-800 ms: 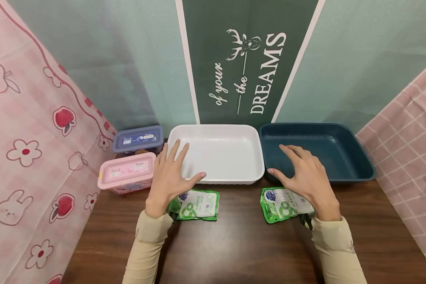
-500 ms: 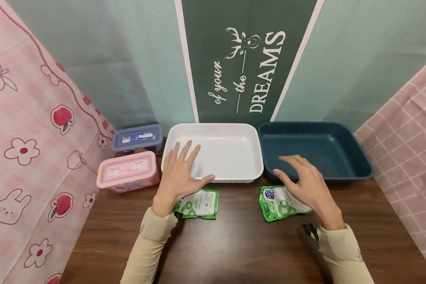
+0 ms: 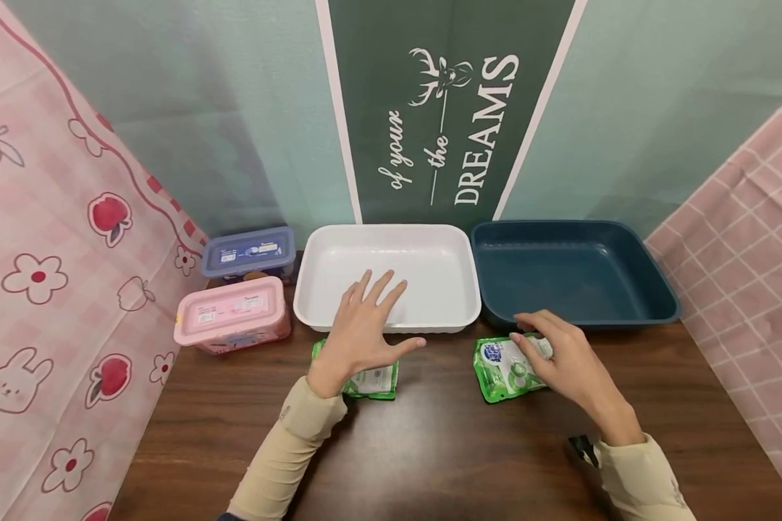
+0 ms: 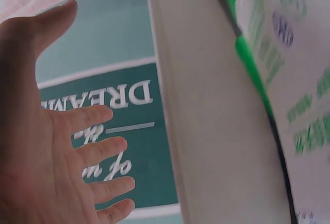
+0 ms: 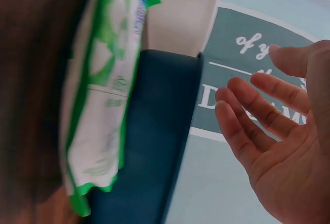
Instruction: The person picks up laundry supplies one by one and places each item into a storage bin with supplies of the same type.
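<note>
Fingers spread, my left hand (image 3: 360, 336) hovers above the left green-and-white pouch (image 3: 379, 381), hiding much of it; its fingertips overlap the front of the white tray (image 3: 391, 250) in the head view. Nothing is in its grasp. My right hand (image 3: 570, 362), fingers relaxed and slightly bent with the thumb apart, is above the right green-and-white pouch (image 3: 505, 370) and covers its right end. It holds nothing either. In the right wrist view that pouch (image 5: 111, 85) lies below the hand, apart from it. The dark blue tray (image 3: 560, 271) stands just behind the right hand.
A pink lidded box (image 3: 234, 312) and a blue lidded box (image 3: 249, 253) stand left of the white tray. Curtains with pink prints (image 3: 39, 304) and pink tiles (image 3: 756, 268) border the brown table (image 3: 443, 456) on both sides. A green cloth (image 3: 267, 108) hangs behind the trays.
My left hand has shifted right, covering more of the left pouch. The right hand has drawn slightly down and toward me. The view has moved slightly; pouches and trays stay in place.
</note>
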Available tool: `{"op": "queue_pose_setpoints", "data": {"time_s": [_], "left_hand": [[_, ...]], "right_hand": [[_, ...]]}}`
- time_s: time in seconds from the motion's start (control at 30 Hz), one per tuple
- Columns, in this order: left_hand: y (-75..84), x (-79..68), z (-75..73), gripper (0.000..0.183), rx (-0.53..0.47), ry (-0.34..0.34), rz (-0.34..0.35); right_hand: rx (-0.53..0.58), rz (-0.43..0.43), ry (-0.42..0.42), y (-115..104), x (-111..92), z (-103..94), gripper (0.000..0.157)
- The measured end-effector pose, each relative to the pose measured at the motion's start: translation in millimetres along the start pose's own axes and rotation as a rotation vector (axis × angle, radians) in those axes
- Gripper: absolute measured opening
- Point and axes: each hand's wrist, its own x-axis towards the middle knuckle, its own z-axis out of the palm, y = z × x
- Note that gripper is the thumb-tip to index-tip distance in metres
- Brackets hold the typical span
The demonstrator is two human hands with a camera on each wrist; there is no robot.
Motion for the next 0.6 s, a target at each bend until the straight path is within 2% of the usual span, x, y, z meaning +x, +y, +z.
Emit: {"op": "queue_pose_setpoints", "data": {"time_s": [0.2, 0.33, 0.47, 0.6], "left_hand": [[22.4, 9.0, 13.7, 0.085, 0.025, -0.067, 0.061], [37.0, 15.9, 21.2, 0.077, 0.028, -0.099, 0.103], [51.7, 21.2, 27.7, 0.076, 0.036, -0.113, 0.16], [68.4, 27.1, 34.2, 0.078, 0.049, -0.142, 0.218]], "right_hand": [[-0.001, 0.074, -0.093, 7.6, -13.1, 5.9, 0.034], [-0.013, 0.111, -0.122, 13.1, -19.6, 8.6, 0.031], [-0.06, 0.09, -0.118, 19.1, -24.1, 10.7, 0.028], [-0.094, 0.048, -0.125, 26.0, -27.0, 11.7, 0.033]]}}
